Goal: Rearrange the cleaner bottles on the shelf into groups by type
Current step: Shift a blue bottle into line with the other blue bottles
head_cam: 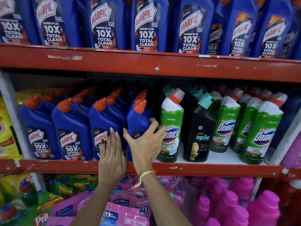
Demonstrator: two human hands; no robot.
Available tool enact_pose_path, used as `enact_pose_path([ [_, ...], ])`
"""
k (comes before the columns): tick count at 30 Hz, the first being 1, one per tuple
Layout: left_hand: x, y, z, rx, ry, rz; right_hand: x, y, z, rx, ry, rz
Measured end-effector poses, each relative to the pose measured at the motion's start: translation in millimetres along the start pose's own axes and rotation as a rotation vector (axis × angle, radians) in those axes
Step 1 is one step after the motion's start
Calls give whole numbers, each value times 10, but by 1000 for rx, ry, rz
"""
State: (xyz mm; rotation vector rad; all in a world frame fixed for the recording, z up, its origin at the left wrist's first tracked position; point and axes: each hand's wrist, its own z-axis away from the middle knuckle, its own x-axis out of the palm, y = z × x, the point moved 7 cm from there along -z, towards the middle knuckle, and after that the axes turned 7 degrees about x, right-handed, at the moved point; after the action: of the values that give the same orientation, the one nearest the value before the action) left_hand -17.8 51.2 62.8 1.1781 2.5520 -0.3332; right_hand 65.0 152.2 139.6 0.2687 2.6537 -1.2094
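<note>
On the middle shelf stand blue Harpic bottles with orange caps at the left, then a green Domex bottle, a black Spic bottle and more green Domex bottles at the right. My right hand curls around the rightmost blue Harpic bottle, fingers wrapped on its right side next to the Domex. My left hand lies flat, fingers together, against the front of the neighbouring Harpic bottle.
The upper shelf holds a row of large blue Harpic bottles. Below are pink refill pouches, pink bottles and green pouches. Yellow packs sit at the far left.
</note>
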Motion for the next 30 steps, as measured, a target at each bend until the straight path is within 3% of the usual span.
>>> enact_pose_path([
  [6, 6, -11, 6, 22, -3, 17, 71, -19, 39, -50, 19, 83],
  [15, 10, -2, 16, 17, -22, 35, -12, -77, 84, -273, 14, 130],
  [22, 4, 19, -6, 51, -98, 32, -447, -38, -193, -444, 88, -9],
  [30, -43, 123, -353, 71, -52, 124, -825, 477, -585, -298, 185, -91],
])
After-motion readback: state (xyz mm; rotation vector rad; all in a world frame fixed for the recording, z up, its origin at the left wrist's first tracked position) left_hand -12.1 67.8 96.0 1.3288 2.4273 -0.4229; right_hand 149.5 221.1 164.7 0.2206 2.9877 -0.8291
